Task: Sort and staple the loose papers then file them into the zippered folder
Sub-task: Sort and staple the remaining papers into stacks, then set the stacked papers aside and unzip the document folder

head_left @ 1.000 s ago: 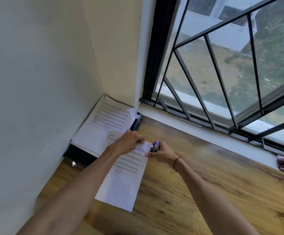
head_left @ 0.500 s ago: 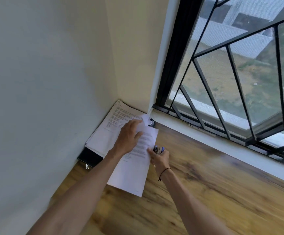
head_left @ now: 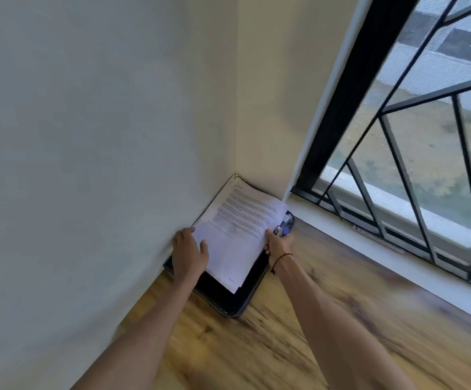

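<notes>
The papers (head_left: 240, 229), printed sheets in a loose stack, lay on the black folder (head_left: 228, 299) in the corner where the wall (head_left: 88, 136) met the window (head_left: 397, 164). The stack's far end reached into the corner; its near end stopped short of the folder's near edge, leaving a dark strip bare. The left hand (head_left: 189, 254) rested at the stack's left edge, fingers fairly straight, thumb lying over the top sheet. The right hand (head_left: 277, 244) was at the stack's right edge, thumb on the paper, its fingers curled round a small blue and silver stapler (head_left: 282, 229) that poked out just beyond them; whether the fingers also pinched the sheets could not be told. A dark cord (head_left: 280, 260) circled the right wrist. The folder sat on a wooden surface (head_left: 313, 333), tight against the wall. A white sill (head_left: 369, 254) ran along the surface's far side beneath black window bars (head_left: 397, 175).
</notes>
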### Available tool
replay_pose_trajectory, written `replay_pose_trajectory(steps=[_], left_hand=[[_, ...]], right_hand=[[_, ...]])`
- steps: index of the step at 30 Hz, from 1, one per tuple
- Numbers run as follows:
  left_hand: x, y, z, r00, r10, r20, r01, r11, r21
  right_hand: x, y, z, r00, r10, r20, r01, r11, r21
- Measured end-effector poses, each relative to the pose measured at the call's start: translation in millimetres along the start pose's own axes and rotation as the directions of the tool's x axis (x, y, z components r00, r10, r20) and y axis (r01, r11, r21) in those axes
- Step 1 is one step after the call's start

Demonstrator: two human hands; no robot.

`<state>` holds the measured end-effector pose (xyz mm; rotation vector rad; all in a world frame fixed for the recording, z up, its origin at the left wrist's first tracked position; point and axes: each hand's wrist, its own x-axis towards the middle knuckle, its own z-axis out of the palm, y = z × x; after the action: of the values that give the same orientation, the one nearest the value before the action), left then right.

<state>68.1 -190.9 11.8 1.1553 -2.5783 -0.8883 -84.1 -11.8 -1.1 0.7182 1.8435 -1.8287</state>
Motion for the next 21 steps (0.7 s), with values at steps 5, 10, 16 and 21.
replay_pose_trajectory(steps=[5, 10, 16, 21], left_hand=[[-20, 13, 8, 0.937, -0.334, -0.107, 0.3, 0.921, -0.248], [-20, 28, 7, 0.798, -0.603, -0.009, 0.5, 0.67, -0.549], [-10, 34, 1, 0.676, -0.728, 0.113, 0.602, 0.457, -0.655], [-25, 12, -3, 0.59, -0.802, 0.087, 0.683, 0.44, -0.582]], right_hand=[[2, -6, 19, 0.996, -0.005, -0.083, 0.002, 0.999, -0.04], [5, 2, 25, 0.987, -0.006, -0.161, -0.013, 0.993, -0.119], [-25, 0, 31, 0.974, -0.058, -0.22, 0.004, 0.972, -0.236], [-40, 12, 23, 0.963, 0.023, -0.267, -0.091, 0.965, -0.245]])
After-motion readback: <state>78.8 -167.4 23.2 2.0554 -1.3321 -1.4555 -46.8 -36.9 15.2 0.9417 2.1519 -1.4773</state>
